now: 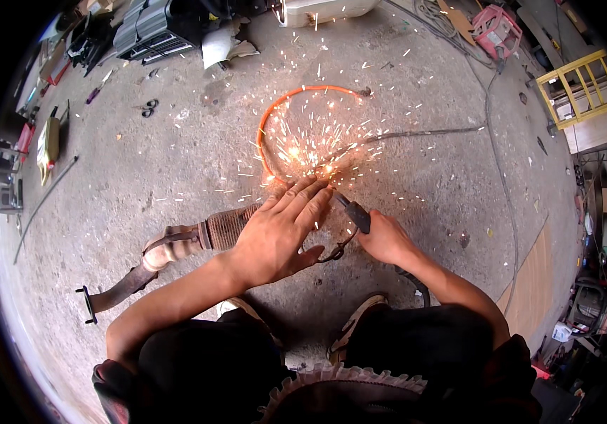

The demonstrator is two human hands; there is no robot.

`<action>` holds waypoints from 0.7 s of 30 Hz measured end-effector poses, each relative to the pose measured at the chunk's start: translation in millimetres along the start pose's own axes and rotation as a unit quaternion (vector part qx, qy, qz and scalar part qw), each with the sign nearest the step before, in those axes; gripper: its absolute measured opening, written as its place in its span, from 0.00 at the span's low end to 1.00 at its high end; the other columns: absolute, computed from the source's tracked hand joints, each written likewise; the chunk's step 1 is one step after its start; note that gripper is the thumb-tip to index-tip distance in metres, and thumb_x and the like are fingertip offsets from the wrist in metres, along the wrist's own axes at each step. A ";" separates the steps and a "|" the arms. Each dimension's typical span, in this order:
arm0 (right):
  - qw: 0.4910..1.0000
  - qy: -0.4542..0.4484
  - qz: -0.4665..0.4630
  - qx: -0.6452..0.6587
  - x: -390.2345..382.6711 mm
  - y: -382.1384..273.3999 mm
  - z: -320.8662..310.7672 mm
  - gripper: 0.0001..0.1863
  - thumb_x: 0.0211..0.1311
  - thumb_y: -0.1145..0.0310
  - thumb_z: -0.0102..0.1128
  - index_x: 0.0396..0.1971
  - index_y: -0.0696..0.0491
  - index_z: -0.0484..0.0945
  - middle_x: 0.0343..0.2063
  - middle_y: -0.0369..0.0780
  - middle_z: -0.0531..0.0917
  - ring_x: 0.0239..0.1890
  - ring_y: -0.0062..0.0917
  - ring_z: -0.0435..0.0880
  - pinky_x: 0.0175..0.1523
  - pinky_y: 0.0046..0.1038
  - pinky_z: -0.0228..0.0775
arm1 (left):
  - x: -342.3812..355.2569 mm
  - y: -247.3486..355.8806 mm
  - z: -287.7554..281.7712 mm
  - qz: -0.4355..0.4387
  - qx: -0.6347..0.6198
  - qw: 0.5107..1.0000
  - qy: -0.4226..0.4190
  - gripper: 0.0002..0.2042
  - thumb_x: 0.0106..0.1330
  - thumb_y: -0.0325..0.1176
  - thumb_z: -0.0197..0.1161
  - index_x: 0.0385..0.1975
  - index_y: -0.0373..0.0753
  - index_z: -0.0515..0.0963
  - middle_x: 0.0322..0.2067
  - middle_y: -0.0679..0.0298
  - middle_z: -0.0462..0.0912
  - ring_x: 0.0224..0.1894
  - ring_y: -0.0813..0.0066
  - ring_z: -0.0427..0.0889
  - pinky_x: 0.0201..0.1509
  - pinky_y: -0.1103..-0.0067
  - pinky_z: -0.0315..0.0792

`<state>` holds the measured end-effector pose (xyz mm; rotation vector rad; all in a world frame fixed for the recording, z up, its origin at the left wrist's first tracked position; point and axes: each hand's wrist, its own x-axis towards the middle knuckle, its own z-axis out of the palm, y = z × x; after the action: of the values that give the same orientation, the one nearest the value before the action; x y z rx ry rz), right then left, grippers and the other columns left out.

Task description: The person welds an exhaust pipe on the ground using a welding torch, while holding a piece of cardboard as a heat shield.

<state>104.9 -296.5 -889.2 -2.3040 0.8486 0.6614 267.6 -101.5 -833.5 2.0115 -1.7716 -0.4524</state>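
Observation:
A rusty exhaust pipe (pixel 176 244) with a ribbed flexible section and a dark end flange lies on the concrete floor to my left. My left hand (pixel 275 230) is stretched flat over its far end, fingers extended and hiding what lies beneath. In my right hand (pixel 386 239) is the black handle of a welding electrode holder (pixel 358 217), pointed toward the fingertips of my left hand. Bright sparks (pixel 317 152) spray from just beyond those fingertips; the contact point itself is hidden. An orange cable (pixel 261 134) curves around the sparks, ending in a small dark plug.
Dark cables (pixel 430 132) run across the floor to the right. Scissors (pixel 147 108) and a bottle (pixel 48 145) lie at the left. A yellow frame (pixel 582 88) and a pink machine (pixel 495 32) stand at the far right. My shoes (pixel 356 325) are close below.

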 end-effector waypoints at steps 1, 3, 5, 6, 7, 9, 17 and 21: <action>1.000 0.004 0.007 0.021 4.4 3.3 4.3 0.20 0.55 0.66 0.60 0.39 0.68 0.74 0.30 0.60 0.82 0.39 0.53 0.83 0.45 0.44 0.76 | 0.2 -0.6 -0.1 -0.005 0.002 1.000 0.012 0.41 0.56 0.38 0.69 0.68 0.32 0.54 0.67 0.50 0.60 0.71 0.53 0.57 0.74 0.62 0.52; 0.999 0.029 -0.008 0.023 -0.5 3.8 0.9 0.19 0.55 0.66 0.60 0.38 0.68 0.74 0.30 0.60 0.81 0.38 0.53 0.83 0.43 0.45 0.75 | -0.1 -4.1 -1.9 -0.026 0.012 0.999 0.038 0.40 0.54 0.33 0.69 0.67 0.33 0.56 0.66 0.48 0.62 0.69 0.51 0.60 0.73 0.63 0.56; 0.999 0.038 -0.010 0.031 0.3 6.3 0.6 0.19 0.55 0.66 0.60 0.38 0.68 0.74 0.30 0.60 0.81 0.38 0.53 0.83 0.43 0.45 0.75 | -2.6 -7.9 -4.3 -0.052 0.007 0.997 0.057 0.38 0.54 0.32 0.68 0.66 0.32 0.58 0.65 0.47 0.63 0.69 0.51 0.61 0.72 0.64 0.57; 0.999 0.043 -0.012 0.029 2.1 10.7 2.7 0.19 0.55 0.66 0.60 0.38 0.68 0.74 0.30 0.60 0.81 0.38 0.54 0.83 0.44 0.45 0.75 | -3.2 -9.3 -3.6 -0.064 0.004 0.996 0.066 0.38 0.54 0.32 0.68 0.65 0.32 0.59 0.64 0.47 0.64 0.69 0.51 0.61 0.72 0.64 0.57; 0.998 0.049 -0.015 0.028 3.2 13.0 4.0 0.19 0.55 0.65 0.60 0.38 0.68 0.74 0.30 0.60 0.81 0.38 0.54 0.83 0.44 0.45 0.75 | -3.2 -9.6 -1.9 -0.069 0.019 0.995 0.076 0.36 0.55 0.31 0.67 0.64 0.31 0.60 0.63 0.47 0.65 0.68 0.51 0.62 0.71 0.64 0.59; 0.999 0.044 -0.009 0.024 2.6 12.9 2.6 0.19 0.55 0.66 0.60 0.38 0.68 0.74 0.30 0.60 0.81 0.38 0.54 0.82 0.45 0.45 0.74 | -3.2 -9.6 -0.6 -0.068 0.026 0.995 0.073 0.36 0.55 0.30 0.67 0.64 0.30 0.60 0.63 0.47 0.65 0.68 0.51 0.63 0.71 0.64 0.59; 0.999 0.014 0.005 0.029 -0.4 3.0 -0.7 0.17 0.55 0.66 0.57 0.36 0.65 0.74 0.30 0.59 0.81 0.39 0.56 0.80 0.44 0.46 0.72 | -1.7 -9.3 -1.0 -0.056 -0.002 0.996 0.067 0.36 0.54 0.31 0.68 0.64 0.30 0.60 0.63 0.46 0.65 0.68 0.49 0.62 0.71 0.63 0.59; 1.000 0.014 0.008 0.025 0.4 2.6 -0.7 0.17 0.55 0.65 0.57 0.37 0.65 0.74 0.30 0.60 0.81 0.39 0.56 0.80 0.44 0.46 0.72 | -0.1 -7.0 -0.9 -0.027 -0.028 0.998 0.051 0.39 0.54 0.31 0.69 0.66 0.31 0.58 0.63 0.46 0.65 0.68 0.48 0.62 0.71 0.62 0.59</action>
<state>103.5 -298.7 -889.8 -2.2686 0.8885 0.6100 274.0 -100.5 -836.3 2.0111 -1.6296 -0.4026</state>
